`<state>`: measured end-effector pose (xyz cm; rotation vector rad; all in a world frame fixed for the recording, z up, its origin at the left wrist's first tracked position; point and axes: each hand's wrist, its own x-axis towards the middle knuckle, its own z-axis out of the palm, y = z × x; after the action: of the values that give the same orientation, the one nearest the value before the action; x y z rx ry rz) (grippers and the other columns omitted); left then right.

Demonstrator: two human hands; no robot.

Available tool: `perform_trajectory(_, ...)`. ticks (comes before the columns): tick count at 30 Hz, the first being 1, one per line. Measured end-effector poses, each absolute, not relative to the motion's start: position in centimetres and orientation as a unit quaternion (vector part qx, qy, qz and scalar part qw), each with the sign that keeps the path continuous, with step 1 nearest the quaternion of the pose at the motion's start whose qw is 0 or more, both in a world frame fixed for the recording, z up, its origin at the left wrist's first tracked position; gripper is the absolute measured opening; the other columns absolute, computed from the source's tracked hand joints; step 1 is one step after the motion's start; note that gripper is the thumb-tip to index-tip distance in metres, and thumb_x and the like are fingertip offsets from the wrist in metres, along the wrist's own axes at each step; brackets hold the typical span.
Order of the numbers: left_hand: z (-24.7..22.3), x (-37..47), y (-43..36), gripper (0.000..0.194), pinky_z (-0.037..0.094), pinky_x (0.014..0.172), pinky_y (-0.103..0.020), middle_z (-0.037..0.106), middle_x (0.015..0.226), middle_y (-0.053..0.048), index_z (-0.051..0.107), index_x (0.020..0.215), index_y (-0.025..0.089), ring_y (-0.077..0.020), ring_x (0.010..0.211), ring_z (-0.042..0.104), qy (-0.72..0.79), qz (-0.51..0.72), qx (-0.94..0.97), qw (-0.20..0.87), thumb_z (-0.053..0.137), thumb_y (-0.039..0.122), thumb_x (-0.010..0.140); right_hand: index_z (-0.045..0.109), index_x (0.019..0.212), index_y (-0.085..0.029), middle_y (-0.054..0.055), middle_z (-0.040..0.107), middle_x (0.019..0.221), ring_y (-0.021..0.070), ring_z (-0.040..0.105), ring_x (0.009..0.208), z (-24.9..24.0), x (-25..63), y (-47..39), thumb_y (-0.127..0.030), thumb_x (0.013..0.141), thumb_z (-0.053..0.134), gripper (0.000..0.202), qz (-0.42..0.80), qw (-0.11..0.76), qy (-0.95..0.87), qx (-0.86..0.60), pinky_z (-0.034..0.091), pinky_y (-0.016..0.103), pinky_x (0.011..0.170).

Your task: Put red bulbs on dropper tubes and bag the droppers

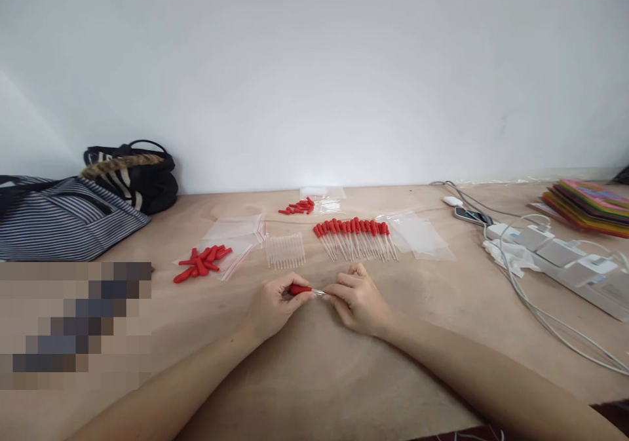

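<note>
My left hand point(278, 303) pinches a red rubber bulb point(301, 289) above the middle of the table. A thin clear tube point(318, 291) runs from the bulb's right end to the closed fingertips of my right hand point(361, 300). Behind my hands lies a row of red-capped droppers point(351, 231), tubes towards me. Left of them is a row of bare clear tubes point(285, 251). Farther left, a pile of loose red bulbs point(200, 264) rests partly on a clear bag point(236, 238). A smaller red pile point(299, 206) sits near the wall.
Clear plastic bags point(420, 234) lie right of the droppers. On the right are a power strip point(584, 280) with white cables, a dark phone-like device point(472, 216) and a stack of coloured sheets point(590, 205). Striped point(73, 215) and black point(147, 182) bags stand at the left.
</note>
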<state>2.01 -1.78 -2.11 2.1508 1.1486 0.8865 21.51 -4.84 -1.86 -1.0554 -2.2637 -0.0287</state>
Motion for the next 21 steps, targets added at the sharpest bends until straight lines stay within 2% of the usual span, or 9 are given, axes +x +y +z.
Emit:
perform_trajectory(2,-1.2,1.4,-1.3,0.033,0.049,0.068,-0.028,0.064,0.082,-0.001,0.057,0.098,0.021,-0.0167,0.074,0.060,0.441,0.310,0.804,0.251,0.061,0.039,0.071,0.064,0.079,-0.019,0.001,0.060,0.066,0.0114,0.050,0.064,-1.7,21.8,-4.1,-0.022,0.082,0.044,0.021,-0.013,0.312,-0.848,-0.427,0.023,0.030,0.069)
perform_trajectory(4,-0.1,0.0,-0.3,0.051,0.048,0.074,-0.033,0.061,0.093,-0.004,0.049,0.112,0.021,-0.0205,0.085,0.057,0.480,0.288,0.809,0.178,0.064,0.040,0.067,0.064,0.074,-0.020,0.001,0.062,0.068,0.0121,0.052,0.067,-1.4,22.1,-2.9,-0.023,0.080,0.046,0.019,-0.014,0.307,-0.813,-0.495,0.021,0.030,0.069)
perform_trajectory(5,0.5,-1.0,0.4,0.048,0.047,0.076,-0.034,0.059,0.096,-0.005,0.051,0.110,0.021,-0.0222,0.089,0.055,0.500,0.270,0.813,0.127,0.062,0.040,0.068,0.064,0.072,-0.020,0.000,0.063,0.068,0.0125,0.052,0.068,-1.2,22.2,-2.1,-0.024,0.080,0.047,0.019,-0.014,0.302,-0.786,-0.539,0.021,0.030,0.069)
perform_trajectory(7,1.4,-3.6,1.9,0.027,0.042,0.083,-0.037,0.057,0.095,-0.007,0.059,0.095,0.018,-0.0248,0.096,0.052,0.547,0.220,0.807,0.028,0.057,0.033,0.073,0.064,0.071,-0.020,0.001,0.064,0.068,0.0139,0.054,0.070,-0.8,22.1,-0.3,-0.025,0.078,0.048,0.018,-0.011,0.286,-0.733,-0.617,0.021,0.030,0.069)
perform_trajectory(9,2.0,-6.2,3.4,0.020,0.040,0.084,-0.037,0.058,0.090,-0.008,0.062,0.088,0.016,-0.0252,0.093,0.052,0.604,0.165,0.779,-0.033,0.054,0.027,0.074,0.065,0.074,-0.021,0.002,0.065,0.069,0.0158,0.055,0.073,-0.6,21.8,1.3,-0.024,0.078,0.047,0.019,-0.018,0.266,-0.694,-0.669,0.021,0.030,0.071)
perform_trajectory(14,2.7,-9.5,4.8,0.023,0.040,0.073,-0.033,0.058,0.087,-0.007,0.064,0.087,0.015,-0.0253,0.086,0.052,0.672,0.122,0.727,-0.069,0.046,0.027,0.079,0.065,0.082,-0.019,0.007,0.066,0.077,0.0197,0.056,0.077,-0.6,20.7,3.8,-0.024,0.077,0.045,0.021,-0.039,0.213,-0.647,-0.731,0.021,0.034,0.074)
perform_trajectory(21,2.0,-9.0,4.9,0.026,0.036,0.078,-0.036,0.060,0.088,-0.009,0.067,0.088,0.016,-0.0289,0.090,0.050,0.678,0.094,0.712,-0.160,0.051,0.034,0.077,0.063,0.081,-0.016,0.010,0.064,0.087,0.0229,0.054,0.085,-0.4,20.2,3.6,-0.027,0.078,0.043,0.022,-0.055,0.201,-0.648,-0.732,0.022,0.038,0.076)
